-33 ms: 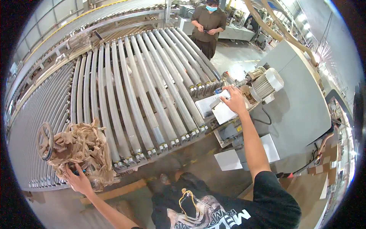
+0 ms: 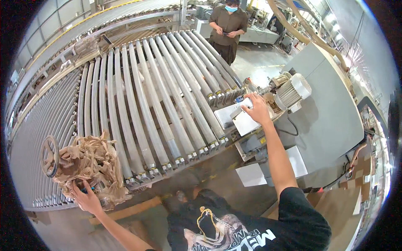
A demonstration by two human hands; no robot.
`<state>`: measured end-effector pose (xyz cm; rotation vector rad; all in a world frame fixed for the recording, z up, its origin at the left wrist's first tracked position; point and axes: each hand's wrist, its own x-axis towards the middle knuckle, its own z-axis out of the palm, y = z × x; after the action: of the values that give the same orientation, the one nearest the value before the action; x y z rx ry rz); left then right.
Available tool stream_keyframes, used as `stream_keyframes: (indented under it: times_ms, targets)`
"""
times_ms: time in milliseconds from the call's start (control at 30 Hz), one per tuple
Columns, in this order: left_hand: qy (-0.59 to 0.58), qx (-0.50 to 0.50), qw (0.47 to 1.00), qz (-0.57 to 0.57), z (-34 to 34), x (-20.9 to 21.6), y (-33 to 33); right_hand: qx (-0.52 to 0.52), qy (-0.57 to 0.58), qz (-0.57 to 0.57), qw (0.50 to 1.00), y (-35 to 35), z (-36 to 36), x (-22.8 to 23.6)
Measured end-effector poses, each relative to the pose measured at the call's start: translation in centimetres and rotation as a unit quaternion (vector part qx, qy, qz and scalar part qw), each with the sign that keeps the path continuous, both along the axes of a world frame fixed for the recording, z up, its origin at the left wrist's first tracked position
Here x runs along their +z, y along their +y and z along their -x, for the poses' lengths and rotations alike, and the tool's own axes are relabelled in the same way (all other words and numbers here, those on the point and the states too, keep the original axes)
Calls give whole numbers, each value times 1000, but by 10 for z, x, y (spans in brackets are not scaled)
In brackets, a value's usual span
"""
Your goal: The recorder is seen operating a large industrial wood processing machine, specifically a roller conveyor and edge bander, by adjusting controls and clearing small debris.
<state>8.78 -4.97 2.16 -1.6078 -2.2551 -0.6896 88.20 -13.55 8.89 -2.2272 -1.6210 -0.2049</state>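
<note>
At the lower left, my left hand [image 2: 87,200] reaches against a bulky wad of crumpled brown tape or film [image 2: 98,159]. Its thumb and visible fingers are apart; some fingertips are hidden by the wad. A spoked handwheel [image 2: 56,157] stands beside this wad. Farther right, my right hand [image 2: 258,109] rests with spread fingers on a white metal plate [image 2: 246,124], beside a grey-white finned motor [image 2: 293,93]. I see nothing held in this hand. Between my hands stretch the metal rollers [image 2: 146,104] of a conveyor.
A person in a mask and dark brown shirt [image 2: 228,25] stands beyond the rollers, holding a small dark object. A large grey panel [image 2: 331,113] fills the right side. Below the motor hangs a black cable [image 2: 293,129]. Brown cardboard [image 2: 335,207] lies at lower right.
</note>
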Motion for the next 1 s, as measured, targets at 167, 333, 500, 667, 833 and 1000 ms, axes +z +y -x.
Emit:
stream_keyframes:
  times_ms: [167,333,500,667,833,1000]
  targets:
    - [11,14,1000,-4,5,-7,0,-5,11,12,1000,-1,3,4]
    - [15,17,1000,0,3,-6,0,-12,16,8,1000,-3,5,7]
    - [-17,-4,1000,-13,0,-3,-2,-15,6,1,1000,-2,4,5]
    - [6,-5,1000,-17,11,-8,1,-9,8,6,1000,2,5,3]
    - [-8,16,1000,21,-3,-4,6,-24,2,7,1000,-2,2,4]
    - [123,47,989,69,44,-21,9,2,8,-22,1000,8,1,-14]
